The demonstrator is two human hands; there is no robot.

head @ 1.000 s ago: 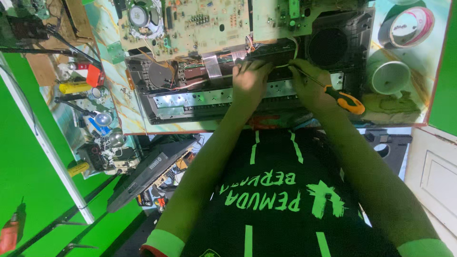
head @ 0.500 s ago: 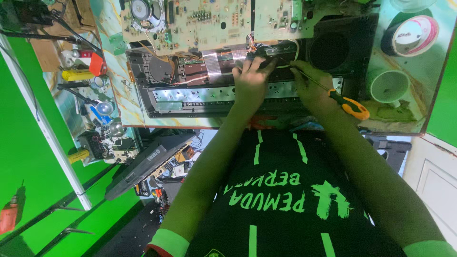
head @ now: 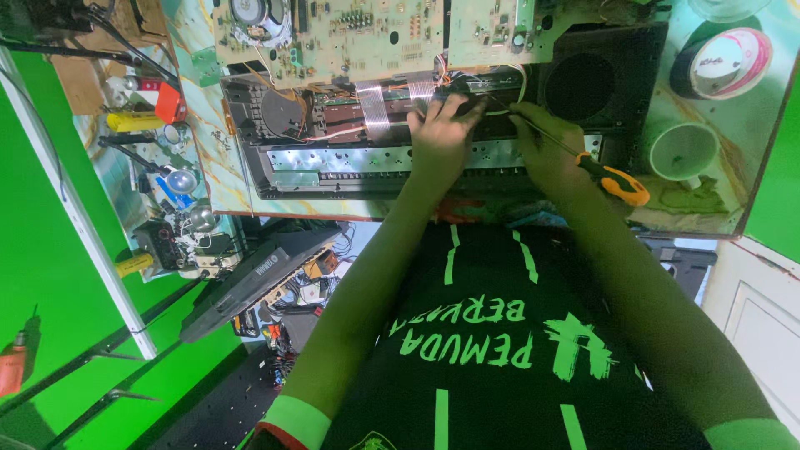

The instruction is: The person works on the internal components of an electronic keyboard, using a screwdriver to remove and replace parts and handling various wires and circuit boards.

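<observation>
One orange-handled screwdriver (head: 583, 158); tip seemingly hidden.

Tape roll (head: 721, 67) — round (white label); upper right

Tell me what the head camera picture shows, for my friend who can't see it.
A person's two hands work inside an opened electronic keyboard on a cluttered table. The right hand holds a screwdriver with an orange handle, its tip toward the inside parts, and the left hand presses down next to it. Green circuit boards lie above, and a cup stands to the right.
</observation>
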